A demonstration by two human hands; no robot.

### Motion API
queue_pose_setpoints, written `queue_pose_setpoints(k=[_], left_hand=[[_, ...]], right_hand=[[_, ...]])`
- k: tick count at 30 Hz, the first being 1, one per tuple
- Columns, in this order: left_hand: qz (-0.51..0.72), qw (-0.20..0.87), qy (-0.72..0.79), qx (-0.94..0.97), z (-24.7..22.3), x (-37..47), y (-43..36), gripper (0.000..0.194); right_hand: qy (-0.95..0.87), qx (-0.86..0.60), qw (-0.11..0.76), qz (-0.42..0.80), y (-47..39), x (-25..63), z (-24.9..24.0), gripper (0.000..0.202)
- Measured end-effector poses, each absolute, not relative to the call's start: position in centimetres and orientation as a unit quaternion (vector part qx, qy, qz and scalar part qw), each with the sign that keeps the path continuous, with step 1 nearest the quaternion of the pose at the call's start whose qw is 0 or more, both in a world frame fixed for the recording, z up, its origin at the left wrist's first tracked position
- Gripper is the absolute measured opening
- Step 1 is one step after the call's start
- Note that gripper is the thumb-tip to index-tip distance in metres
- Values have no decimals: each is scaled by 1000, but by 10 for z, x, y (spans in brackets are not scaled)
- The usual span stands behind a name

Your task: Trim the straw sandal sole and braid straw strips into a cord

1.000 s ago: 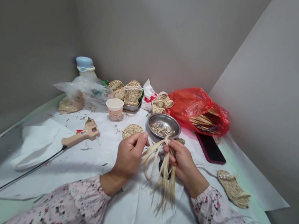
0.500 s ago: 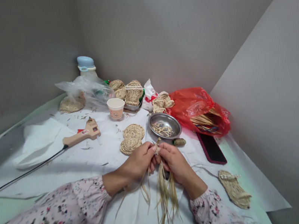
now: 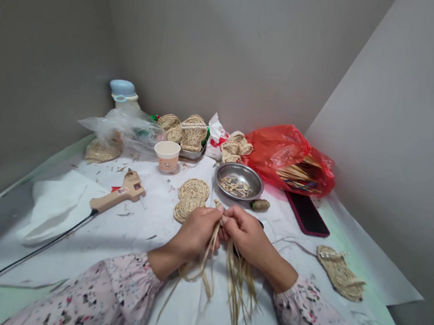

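My left hand (image 3: 197, 229) and my right hand (image 3: 247, 234) meet above the middle of the table, fingertips pinched together. Both are closed on a bundle of straw strands (image 3: 236, 292). A short bound end of the bundle pokes up above the fingertips. Loose strands hang down in two groups, one under each hand, and spread over the white paper. Just behind my left hand lies a flat woven straw piece (image 3: 192, 198), shaped like a figure eight. Beyond my fingers stands a metal bowl (image 3: 239, 181) with straw scraps in it.
A glue gun (image 3: 119, 192) with a black cord lies left. At the back are a paper cup (image 3: 166, 156), woven pieces (image 3: 193, 132) and a red plastic bag (image 3: 284, 156) of straw. A phone (image 3: 307, 214), a thread spool (image 3: 260, 205) and a small woven slipper (image 3: 340, 272) are right.
The bound end between my fingertips has shifted left and tipped leftward. More strands now hang beneath my left hand, apart from the bundle under my right.
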State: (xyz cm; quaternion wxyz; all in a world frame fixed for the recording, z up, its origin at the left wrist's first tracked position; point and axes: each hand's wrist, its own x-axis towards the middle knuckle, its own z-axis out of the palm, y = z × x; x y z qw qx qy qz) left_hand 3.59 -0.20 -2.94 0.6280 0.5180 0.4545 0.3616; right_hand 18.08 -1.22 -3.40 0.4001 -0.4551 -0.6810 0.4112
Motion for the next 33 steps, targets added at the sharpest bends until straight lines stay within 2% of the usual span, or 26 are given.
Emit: queue_pose_setpoints(k=[3,5,10,14,20,26,33], left_hand=[[346,645,462,500,-31,35,0,46],[342,639,459,513,-33,35,2,48],[358,636,405,551,-35,35,4,51],[353,648,371,563,-31,37,2,41],[328,592,405,614,-28,34,3,38],[300,568,406,650,-28,33,4,33],[291,438,450,722,-26,31,3,32]], right_hand=[[-717,-474,380,342,-14,183,-32,14],[-711,-477,386,344,-14,183,-34,14],[-613,-443,437,487,-8,179,-39,19],[-553,-433,440,559,-6,181,-37,21],[-561,-494,419,515,-6,187,-36,21],[-493,-438,419,624,-4,191,-38,22],[-500,-460,428,596,-3,189,-39,22]])
